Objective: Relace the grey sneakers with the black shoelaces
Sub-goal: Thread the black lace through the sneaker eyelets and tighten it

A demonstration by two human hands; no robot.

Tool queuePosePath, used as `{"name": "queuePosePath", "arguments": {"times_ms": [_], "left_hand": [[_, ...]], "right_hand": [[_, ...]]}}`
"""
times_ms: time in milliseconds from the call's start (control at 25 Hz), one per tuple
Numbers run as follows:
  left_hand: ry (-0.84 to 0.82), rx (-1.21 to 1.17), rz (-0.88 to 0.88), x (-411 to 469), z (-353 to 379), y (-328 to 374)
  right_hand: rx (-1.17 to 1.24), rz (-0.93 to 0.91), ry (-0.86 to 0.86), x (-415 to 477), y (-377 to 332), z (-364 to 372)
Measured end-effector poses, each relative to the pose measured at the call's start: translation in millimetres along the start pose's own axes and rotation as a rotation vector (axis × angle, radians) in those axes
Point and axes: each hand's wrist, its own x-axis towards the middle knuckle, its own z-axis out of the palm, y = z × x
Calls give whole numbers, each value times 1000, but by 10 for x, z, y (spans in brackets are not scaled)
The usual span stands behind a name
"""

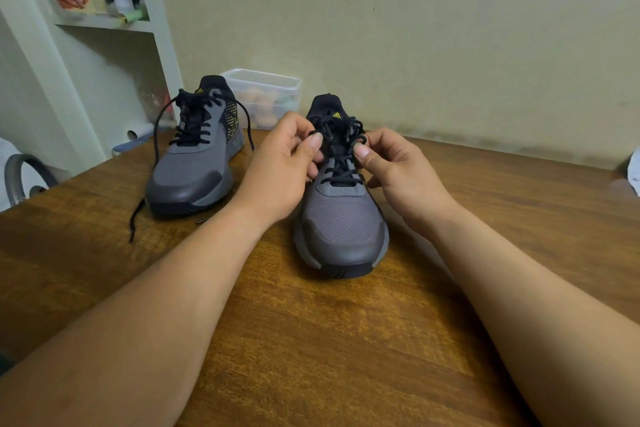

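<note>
Wooden table (311, 350) carries both shoes, w/ a wall behind its far edge.

Near grey sneaker (341, 229): mid-table, toe toward the near edge, upright on its sole. Second grey sneaker (194, 170): toward the far-left corner, just in front of a clear plastic box (266, 90), also upright. Prob. light, w/ soft mesh uppers and firm soles, so they should stay put under a gentle tug; steady one by the sides or heel if it slides.

Left hand (280, 170) and right hand (398, 170) sit either side of the near sneaker's tongue. Fingers curled in, each thumb and forefinger closed narrow on the black lace (341, 174) at the top eyelets. Neither hand carries anything else.

That lace is thin, limp, round cord; no stiffness exc. at the tips, so pinch close to the eyelet or tip. Looks threaded all the way up; can't tell if knotted.

Second sneaker's loose lace (156, 149) hangs down its left side onto the table; a dark lace tip (202, 219) lies just by its toe.
</note>
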Motion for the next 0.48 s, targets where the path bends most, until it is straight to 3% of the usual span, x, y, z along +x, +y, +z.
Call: {"name": "queuePosePath", "arguments": {"times_ms": [320,480], "left_hand": [[-61,-23,-18,11,17,-24],[-52,-42,-31,16,23,-32]], "right_hand": [[-188,-111,160,31,38,58],[-148,-91,163,32,35,71]]}}
